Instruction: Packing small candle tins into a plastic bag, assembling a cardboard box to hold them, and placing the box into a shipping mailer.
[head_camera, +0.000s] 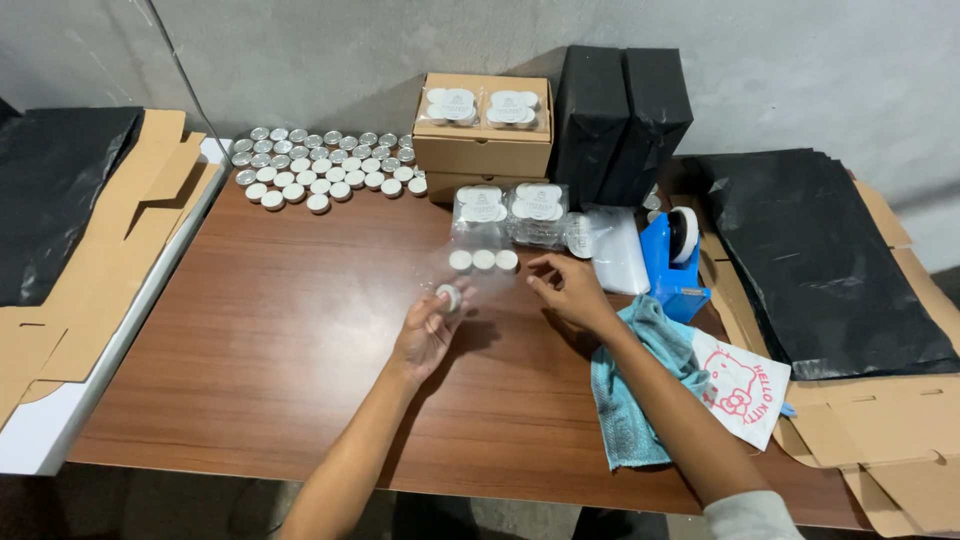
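My left hand holds one small white tealight candle in its fingertips above the brown table. My right hand pinches the edge of a clear plastic bag that lies on the table. Three white tealights sit in a row inside that bag, just beyond the candle in my left hand. Behind the bag lie filled clear packs of tealights.
Many loose tealights are grouped at the back left. A cardboard box topped with packed candles, two black packages, a stack of clear bags, a blue tape dispenser, a teal cloth and flat cardboard with black sheets surround the work spot.
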